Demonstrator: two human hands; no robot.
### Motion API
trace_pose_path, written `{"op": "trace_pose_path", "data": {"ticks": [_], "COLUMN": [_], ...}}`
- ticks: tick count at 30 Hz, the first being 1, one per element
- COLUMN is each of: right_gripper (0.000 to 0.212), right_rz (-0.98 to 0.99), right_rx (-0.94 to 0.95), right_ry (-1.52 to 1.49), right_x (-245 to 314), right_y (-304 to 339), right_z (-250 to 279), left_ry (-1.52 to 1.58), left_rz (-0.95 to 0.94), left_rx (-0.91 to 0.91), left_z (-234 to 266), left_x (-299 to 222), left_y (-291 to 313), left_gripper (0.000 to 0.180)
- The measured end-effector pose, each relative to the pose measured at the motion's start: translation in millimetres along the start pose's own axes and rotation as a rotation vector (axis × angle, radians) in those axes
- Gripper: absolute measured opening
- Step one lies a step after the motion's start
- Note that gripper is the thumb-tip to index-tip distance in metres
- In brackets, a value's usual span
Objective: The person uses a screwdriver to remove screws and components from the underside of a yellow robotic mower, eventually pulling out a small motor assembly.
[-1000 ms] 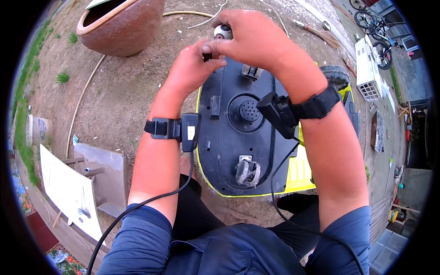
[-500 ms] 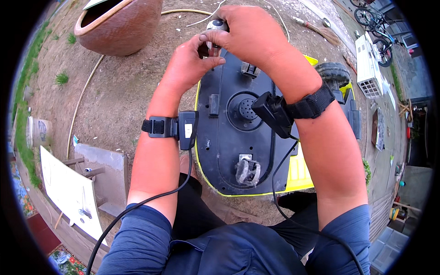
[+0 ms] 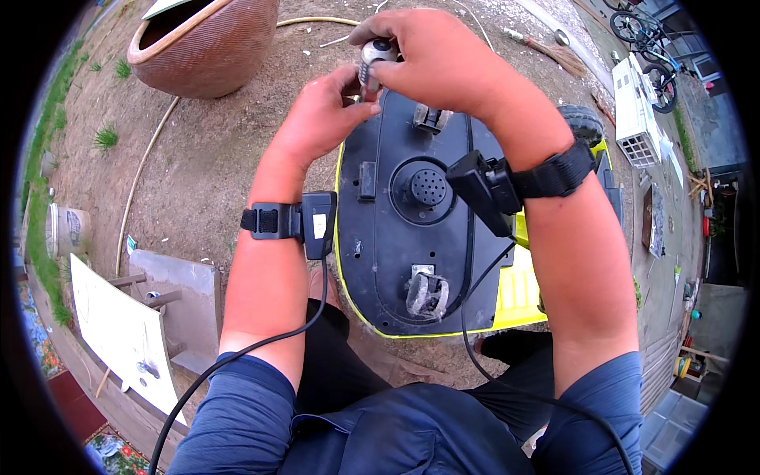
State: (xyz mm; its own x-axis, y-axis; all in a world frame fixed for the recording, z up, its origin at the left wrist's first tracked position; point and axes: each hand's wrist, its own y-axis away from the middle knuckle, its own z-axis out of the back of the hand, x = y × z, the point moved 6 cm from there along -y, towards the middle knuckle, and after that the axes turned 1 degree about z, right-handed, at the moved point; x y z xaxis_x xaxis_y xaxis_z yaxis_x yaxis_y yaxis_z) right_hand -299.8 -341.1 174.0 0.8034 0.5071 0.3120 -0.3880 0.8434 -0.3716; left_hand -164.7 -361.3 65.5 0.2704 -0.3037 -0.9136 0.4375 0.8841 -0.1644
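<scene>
Bare dirt yard in daylight, with a large clay pot, grass edge, and parked bicycle.

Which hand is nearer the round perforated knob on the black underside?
Right. The right hand is above the round perforated knob, wrist beside it; the left hand is farther up-left.

We have one view only: a head-worn fisheye camera looking steeply down and close onto our left hand, right hand and lap, bare ground far ahead, edges bending.
</scene>
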Motion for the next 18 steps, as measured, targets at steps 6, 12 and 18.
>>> {"op": "trace_pose_path", "data": {"ticks": [6, 12, 18], "right_gripper": [0.038, 0.037, 0.041], "right_rz": [-0.189, -0.004, -0.13], "right_rx": [0.093, -0.043, 0.007], "right_ry": [0.055, -0.113, -0.02], "right_x": [5, 1, 0], "right_y": [3, 3, 1], "right_z": [4, -1, 0], "left_ry": [-0.01, -0.009, -0.041], "left_rz": [-0.008, -0.001, 0.032], "left_rx": [-0.048, -0.014, -0.034], "left_z": [2, 3, 0], "left_x": [4, 3, -2], "left_y": [4, 5, 5], "left_gripper": [0.027, 0.025, 0.024]}}
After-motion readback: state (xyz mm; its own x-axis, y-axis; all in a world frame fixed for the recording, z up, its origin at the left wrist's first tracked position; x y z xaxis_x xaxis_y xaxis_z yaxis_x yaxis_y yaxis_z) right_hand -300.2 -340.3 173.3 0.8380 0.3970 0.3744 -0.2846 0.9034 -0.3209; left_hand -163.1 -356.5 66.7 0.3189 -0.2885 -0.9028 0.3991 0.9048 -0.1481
